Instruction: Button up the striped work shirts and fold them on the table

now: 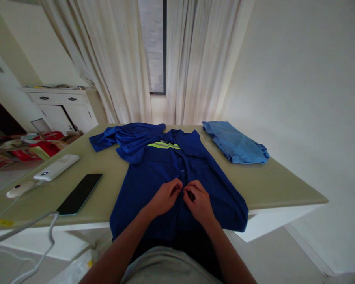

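A dark blue work shirt (154, 173) with a yellow reflective stripe lies face up on the pale green table (272, 181), its hem hanging over the near edge. My left hand (165, 196) and my right hand (197, 202) meet at the shirt's front placket. Both pinch the fabric edges where a button sits, fingers curled. One sleeve is bunched up at the far left of the shirt.
A folded light blue garment (235, 142) lies at the table's far right. A black phone (80, 193), a white power bank (56, 167) and cables (32, 225) sit on the left. Curtains and a window stand behind. A white cabinet (62, 108) and clutter are at the left.
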